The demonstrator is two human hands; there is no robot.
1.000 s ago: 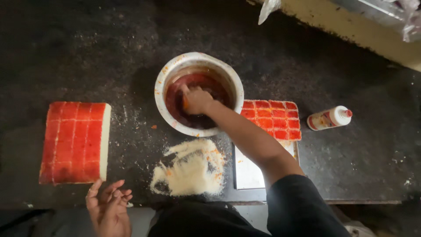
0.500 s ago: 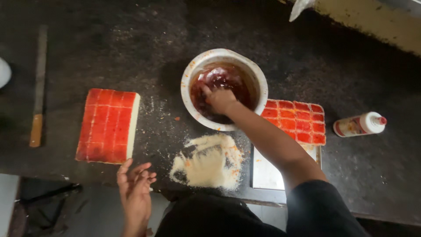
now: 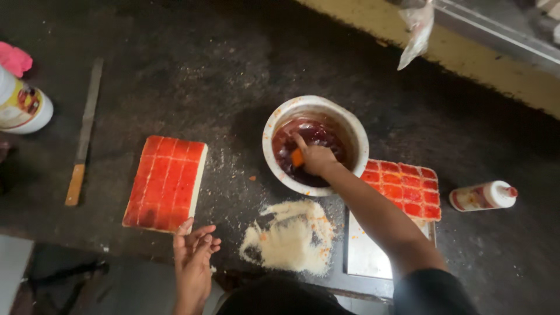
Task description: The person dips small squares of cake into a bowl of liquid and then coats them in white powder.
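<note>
On the dark counter, the right hand held an orange piece inside the bowl, while the left hand stayed open and empty near the red cake.

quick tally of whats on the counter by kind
red-glazed cake slabs: 2
bottles: 2
bowl of red syrup: 1
knife: 1
crumb pile: 1
metal tray: 1
total: 8
</note>
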